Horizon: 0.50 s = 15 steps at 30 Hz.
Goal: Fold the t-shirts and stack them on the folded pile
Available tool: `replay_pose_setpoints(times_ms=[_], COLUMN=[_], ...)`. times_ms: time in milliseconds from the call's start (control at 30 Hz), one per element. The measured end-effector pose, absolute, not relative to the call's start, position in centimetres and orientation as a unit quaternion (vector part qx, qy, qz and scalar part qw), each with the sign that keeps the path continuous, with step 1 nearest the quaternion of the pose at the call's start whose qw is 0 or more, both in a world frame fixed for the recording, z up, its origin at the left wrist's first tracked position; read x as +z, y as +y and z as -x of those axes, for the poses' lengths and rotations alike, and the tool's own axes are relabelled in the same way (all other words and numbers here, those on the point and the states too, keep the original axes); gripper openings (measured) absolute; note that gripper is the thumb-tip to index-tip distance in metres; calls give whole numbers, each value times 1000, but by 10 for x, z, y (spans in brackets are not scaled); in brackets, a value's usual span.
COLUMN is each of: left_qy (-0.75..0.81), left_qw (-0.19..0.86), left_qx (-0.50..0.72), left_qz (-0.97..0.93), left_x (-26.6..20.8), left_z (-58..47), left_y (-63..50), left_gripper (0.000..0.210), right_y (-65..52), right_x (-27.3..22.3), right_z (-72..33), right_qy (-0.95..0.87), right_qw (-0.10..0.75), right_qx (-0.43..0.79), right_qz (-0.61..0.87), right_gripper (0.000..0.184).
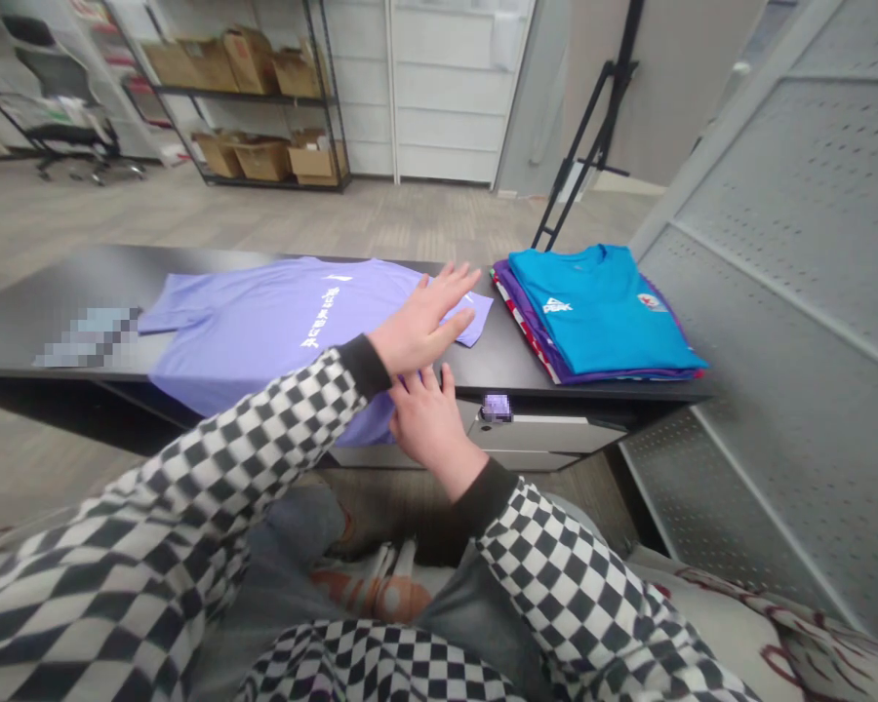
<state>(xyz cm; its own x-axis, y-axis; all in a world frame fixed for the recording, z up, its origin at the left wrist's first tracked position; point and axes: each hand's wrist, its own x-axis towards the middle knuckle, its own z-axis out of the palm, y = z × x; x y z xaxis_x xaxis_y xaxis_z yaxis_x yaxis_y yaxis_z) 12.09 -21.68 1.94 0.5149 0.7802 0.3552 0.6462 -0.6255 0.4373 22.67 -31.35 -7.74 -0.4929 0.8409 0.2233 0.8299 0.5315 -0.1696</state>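
Note:
A lavender T-shirt (256, 322) with white lettering lies spread over the dark table, its lower part hanging past the front edge. My left hand (428, 317) is over the shirt's right side near a sleeve, fingers stretched out; whether it presses on the cloth I cannot tell. Just below it, my right hand (431, 419) reaches to the shirt's lower right edge at the table front, with its fingers apart. To the right sits a stack of folded shirts, a blue T-shirt (600, 312) on top and purple and red-and-white ones beneath.
On the dark table (483, 361), a blurred-out flat item (92, 336) lies at the left. Grey drawers (548, 434) are under the front edge. A perforated metal panel (797, 292) stands close on the right. Behind are a black stand (592, 127) and a shelf (249, 95) with cardboard boxes.

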Motion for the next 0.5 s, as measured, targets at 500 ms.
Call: replay_pose_setpoints(times_ms=[500], left_qy=[600], left_qw=[168], left_qx=[657], left_qz=[-424], left_x=[-93], left_z=[103], left_y=[-360], left_gripper=[28], right_y=[-351], right_x=[-78], right_z=[-202], right_qy=[-857], right_qw=[186], right_qx=[-11], right_qz=[481], right_gripper=[66])
